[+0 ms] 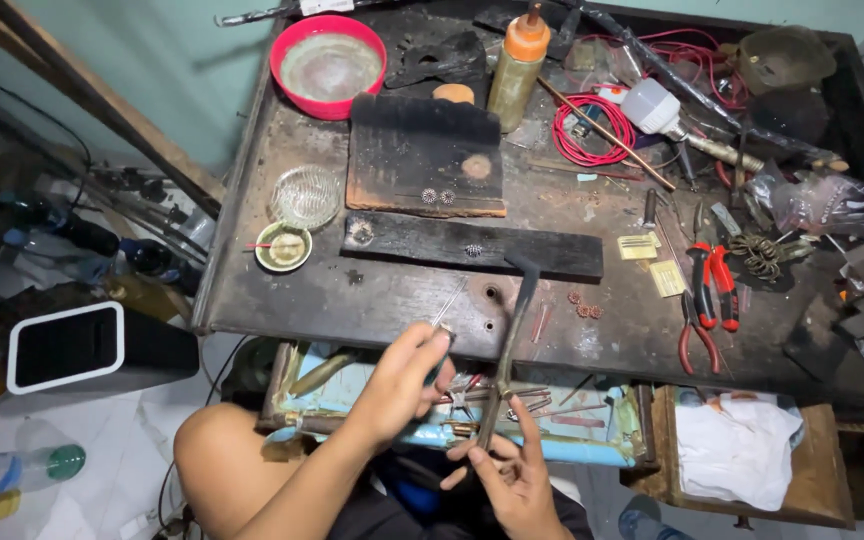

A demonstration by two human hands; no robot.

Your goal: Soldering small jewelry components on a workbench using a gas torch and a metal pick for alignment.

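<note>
My left hand (400, 388) grips thin metal tweezers (448, 312) that point up over the front edge of the dark workbench (372, 300). Lower down, my right hand (512, 475) holds a dark bent metal pipe (512, 340); its tip reaches a long charred black bar (422, 240). A tiny beaded metal piece (472, 250) lies on that bar. Behind it a charred wooden block (422, 150) carries two small ring-shaped pieces (438, 196). Both hands hover above an open drawer (592, 440) with several small tools inside.
At the back stand a red bowl (329, 65) and an orange-capped bottle (517, 65). A glass dish (305, 195) and a small round dish (284, 247) sit left. Red wire (592, 130), red-handled pliers (712, 285) and clutter fill the right. White cloth (737, 450) lies in a right-hand drawer.
</note>
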